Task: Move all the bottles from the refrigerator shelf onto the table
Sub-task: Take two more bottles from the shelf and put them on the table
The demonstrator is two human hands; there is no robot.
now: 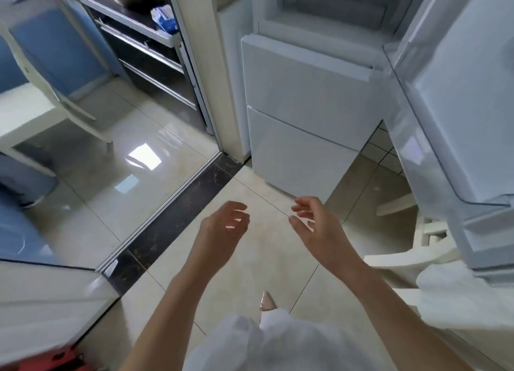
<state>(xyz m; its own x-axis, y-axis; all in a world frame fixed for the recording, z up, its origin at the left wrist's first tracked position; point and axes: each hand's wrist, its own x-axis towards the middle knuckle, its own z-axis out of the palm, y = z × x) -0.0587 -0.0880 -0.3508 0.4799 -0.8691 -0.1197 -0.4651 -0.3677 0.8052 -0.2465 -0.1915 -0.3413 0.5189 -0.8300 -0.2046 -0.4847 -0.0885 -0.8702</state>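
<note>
A white refrigerator (303, 92) stands ahead of me with its upper door (456, 114) swung open on the right. Its lower drawer fronts are closed. No bottle shows in this view, and the inside shelves at the top edge look blurred and bare. My left hand (225, 228) and my right hand (314, 226) hang over the tiled floor in front of the refrigerator. Both are empty, with the fingers loosely curled and apart. A white table edge (33, 309) lies at the lower left.
A dark cabinet (144, 50) with metal rails stands left of the door frame, with a bowl and a blue-white packet on top. A white chair (30, 111) is at far left. A white stool (411, 248) sits under the open door. A dark threshold strip crosses the floor.
</note>
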